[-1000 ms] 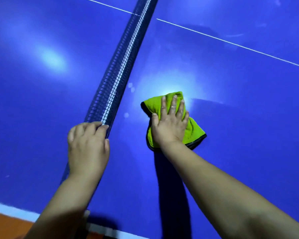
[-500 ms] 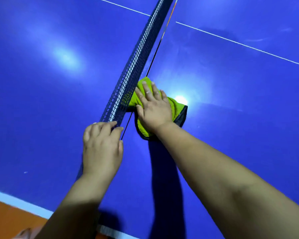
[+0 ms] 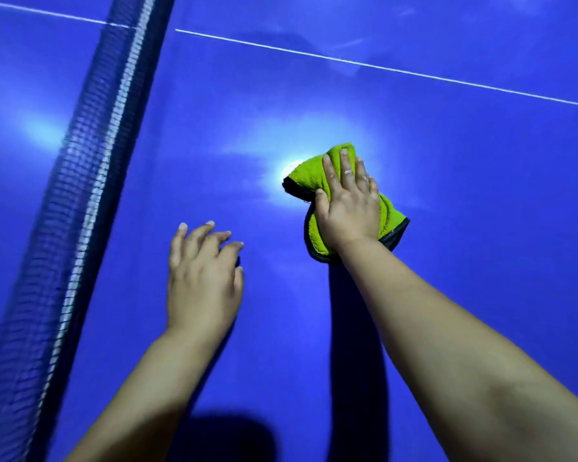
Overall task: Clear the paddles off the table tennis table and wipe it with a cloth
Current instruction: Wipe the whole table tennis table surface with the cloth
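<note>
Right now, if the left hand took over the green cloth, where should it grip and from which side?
Probably the bunched far-left lobe of the green cloth, the part that sticks out past the right hand, whose flat fingers cover the middle. It looks thick and folded, so a pinch should hold. Come from the left, where the left hand is open over the table.

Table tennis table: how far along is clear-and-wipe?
Done: no paddles on the visible table tennis table. In hand: right hand presses the green cloth flat on the surface right of the net; left hand is open, holding nothing. Left: wiped coverage cannot be judged; much of the table lies out of frame.
</note>
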`<state>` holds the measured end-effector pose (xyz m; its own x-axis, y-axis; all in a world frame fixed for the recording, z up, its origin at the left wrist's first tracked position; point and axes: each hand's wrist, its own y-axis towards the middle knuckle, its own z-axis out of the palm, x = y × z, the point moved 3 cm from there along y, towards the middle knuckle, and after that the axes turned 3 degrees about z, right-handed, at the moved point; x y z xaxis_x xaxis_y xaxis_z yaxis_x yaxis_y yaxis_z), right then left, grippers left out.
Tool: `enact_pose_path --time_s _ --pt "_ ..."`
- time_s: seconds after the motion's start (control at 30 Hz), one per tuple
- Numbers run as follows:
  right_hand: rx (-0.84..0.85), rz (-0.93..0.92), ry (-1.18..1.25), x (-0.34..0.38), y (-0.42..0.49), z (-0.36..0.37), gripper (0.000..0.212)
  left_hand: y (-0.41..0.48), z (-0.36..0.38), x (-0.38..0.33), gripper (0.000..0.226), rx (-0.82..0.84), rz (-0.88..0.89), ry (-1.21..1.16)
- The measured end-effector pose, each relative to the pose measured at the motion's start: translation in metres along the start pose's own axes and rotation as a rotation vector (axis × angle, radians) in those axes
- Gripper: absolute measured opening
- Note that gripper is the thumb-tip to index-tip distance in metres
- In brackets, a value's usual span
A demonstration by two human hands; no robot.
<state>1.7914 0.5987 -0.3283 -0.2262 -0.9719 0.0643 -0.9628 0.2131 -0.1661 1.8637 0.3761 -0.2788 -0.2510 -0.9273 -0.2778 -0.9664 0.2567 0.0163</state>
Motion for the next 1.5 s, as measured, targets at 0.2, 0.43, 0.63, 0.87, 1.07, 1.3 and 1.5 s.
enact_pose_path --time_s 0.2,0.43,0.63,0.87,1.07,1.3,1.5 --pt "-0.028 0.137 0.025 -0.110 0.011 -0.009 0.058 0.033 0.032 -0.079 0.029 0.044 0.100 -0.036" --pt "-0.095 0.341 0.051 -0.227 0.021 -0.018 0.057 0.057 0.057 -0.145 0.031 0.050 0.169 -0.070" --pt "-0.117 0.599 0.051 -0.245 0.037 -0.022 0.057 0.069 0.044 -0.097 0.032 0.020 0.081 -0.038" --pt "-0.108 0.544 0.001 -0.136 0.041 -0.015 0.060 0.069 0.019 -0.019 0.031 0.019 0.045 -0.036" --pt "-0.056 0.300 -0.018 0.017 0.041 -0.004 0.063 0.064 -0.025 0.070 0.032 -0.034 -0.012 0.055" --pt "0.018 -0.009 -0.027 0.174 0.027 0.009 0.065 0.048 -0.049 0.158 0.036 0.016 -0.102 0.181" --pt "0.089 -0.325 -0.015 0.275 0.005 0.020 0.066 0.040 -0.049 0.187 0.030 0.012 -0.132 0.208"
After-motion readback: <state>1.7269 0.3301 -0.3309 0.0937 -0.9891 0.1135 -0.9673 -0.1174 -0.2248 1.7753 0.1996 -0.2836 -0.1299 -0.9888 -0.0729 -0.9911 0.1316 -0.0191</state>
